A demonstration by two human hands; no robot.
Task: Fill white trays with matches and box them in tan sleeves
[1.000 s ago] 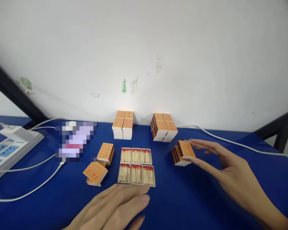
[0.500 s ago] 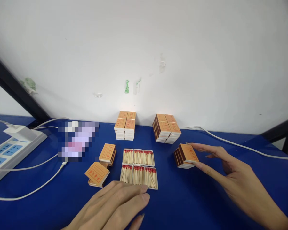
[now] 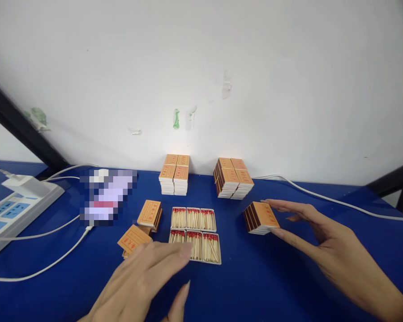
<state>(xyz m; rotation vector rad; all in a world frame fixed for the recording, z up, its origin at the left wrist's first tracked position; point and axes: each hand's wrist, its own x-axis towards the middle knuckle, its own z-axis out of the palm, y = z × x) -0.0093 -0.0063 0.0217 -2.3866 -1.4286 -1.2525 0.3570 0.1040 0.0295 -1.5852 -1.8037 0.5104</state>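
My right hand [image 3: 325,248] grips a small stack of orange matchboxes [image 3: 260,217] between thumb and fingers on the blue table [image 3: 255,286]. My left hand [image 3: 144,281] hovers with fingers stretched out over the near left corner of several open trays of red-tipped matches [image 3: 195,235], holding nothing. Loose orange matchbox sleeves [image 3: 141,228] lie just left of the trays. Two taller stacks of matchboxes, one in the middle [image 3: 173,174] and one to its right [image 3: 233,178], stand against the white wall.
A white power strip [image 3: 10,210] with blue sockets lies at the far left, with white cables [image 3: 43,264] trailing across the table. A blurred-out object [image 3: 105,197] sits left of the sleeves. Another white cable [image 3: 322,197] runs along the wall at right.
My left hand has lifted and slid left and forward, its fingers now over the near left tray. My right hand has kept hold of the small stack, which is squared up.
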